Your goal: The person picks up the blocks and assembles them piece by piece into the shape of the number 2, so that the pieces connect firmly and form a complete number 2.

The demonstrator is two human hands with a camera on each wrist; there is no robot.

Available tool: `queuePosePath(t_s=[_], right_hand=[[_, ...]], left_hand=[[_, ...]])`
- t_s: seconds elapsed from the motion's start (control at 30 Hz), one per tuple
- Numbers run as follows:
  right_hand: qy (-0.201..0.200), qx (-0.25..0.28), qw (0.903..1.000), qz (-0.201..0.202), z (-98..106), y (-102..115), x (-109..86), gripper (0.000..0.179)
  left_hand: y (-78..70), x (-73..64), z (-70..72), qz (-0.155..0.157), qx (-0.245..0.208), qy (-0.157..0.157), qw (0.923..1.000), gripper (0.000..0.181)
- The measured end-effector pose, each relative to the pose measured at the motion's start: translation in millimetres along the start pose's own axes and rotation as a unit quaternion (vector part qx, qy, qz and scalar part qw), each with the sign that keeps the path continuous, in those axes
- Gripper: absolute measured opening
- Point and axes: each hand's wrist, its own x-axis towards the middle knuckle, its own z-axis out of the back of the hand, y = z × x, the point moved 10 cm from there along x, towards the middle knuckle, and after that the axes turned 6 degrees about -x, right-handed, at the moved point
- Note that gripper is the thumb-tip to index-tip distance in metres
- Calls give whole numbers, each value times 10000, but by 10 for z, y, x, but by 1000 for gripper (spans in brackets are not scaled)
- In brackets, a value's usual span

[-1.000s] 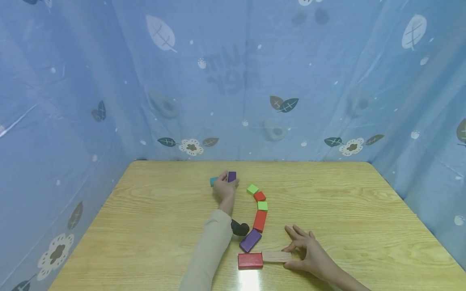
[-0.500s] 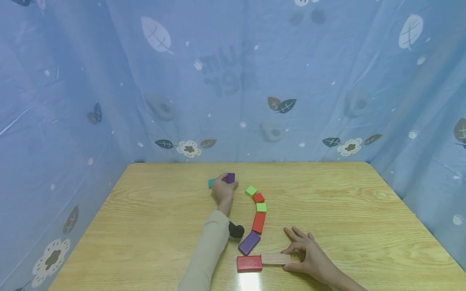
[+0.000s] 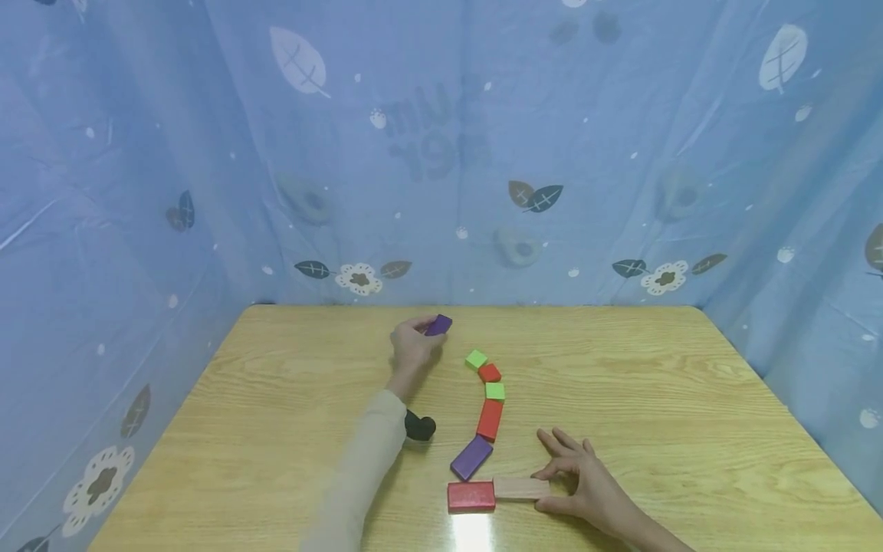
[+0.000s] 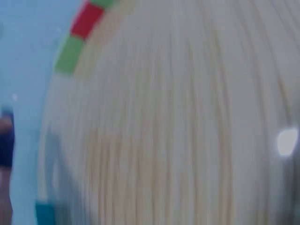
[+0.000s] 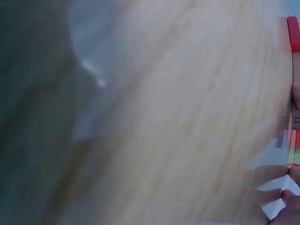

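Observation:
Near the table's far edge my left hand (image 3: 411, 345) holds a purple block (image 3: 438, 326) between thumb and fingers. That block shows dark at the left border of the left wrist view, close to a teal block (image 4: 45, 213). In the head view the teal block is hidden. My right hand (image 3: 586, 491) pinches the end of a plain wooden block (image 3: 520, 489), which lies against a red block (image 3: 471, 497). From there a curve of blocks runs away: a purple block (image 3: 472, 458), a longer red block (image 3: 490, 420), then small green (image 3: 494, 391), red (image 3: 490, 373) and green (image 3: 476, 359) ones.
A black device (image 3: 419, 426) sits at the left sleeve's wrist, left of the block curve. The wooden table (image 3: 655, 383) is walled by a blue patterned curtain (image 3: 441, 153). Both wrist views are mostly blurred tabletop.
My left hand has shifted left and slightly away with the purple block, which is now tilted. The teal block has gone out of sight in the head view. My right hand stays put.

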Motion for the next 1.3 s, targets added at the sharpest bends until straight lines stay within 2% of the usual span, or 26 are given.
queuePosePath(t_s=[0.1, 0.17, 0.27, 0.43, 0.5, 0.6, 0.8, 0.97, 1.2, 1.3], right_hand=[[-11, -10, 10000, 23, 1, 1, -7, 21], [-30, -31, 10000, 53, 3, 5, -10, 21], [-100, -45, 9999, 124, 11, 20, -14, 21], [-189, 4, 9996, 205, 21, 41, -14, 22], [-203, 32, 9996, 192, 19, 39, -11, 22], [-190, 23, 9997, 133, 13, 27, -8, 22], [-166, -32, 9998, 52, 12, 18, -4, 22], [-102, 63, 9999, 17, 2, 5, -9, 22], [-92, 89, 9999, -13, 5, 0, -12, 22], [-85, 104, 9999, -5, 0, -3, -10, 22]], left_hand=[[-49, 14, -24, -275, -187, 849, 9958, 41], [-79, 13, -7, -474, -175, 1221, 9912, 40], [-111, 12, 29, -644, -171, 1586, 9851, 39], [-144, -15, 49, -826, 110, 2053, 9751, 40], [-135, -26, 39, -898, 301, 2173, 9715, 41], [-100, -43, 1, -895, 334, 2264, 9693, 41], [-94, -91, -113, -1128, 355, 2385, 9639, 40], [-78, -103, -181, -1139, 434, 2424, 9625, 40], [-58, -135, -258, -1176, 729, 2617, 9552, 40], [-52, -139, -271, -1104, 717, 2670, 9546, 40]])
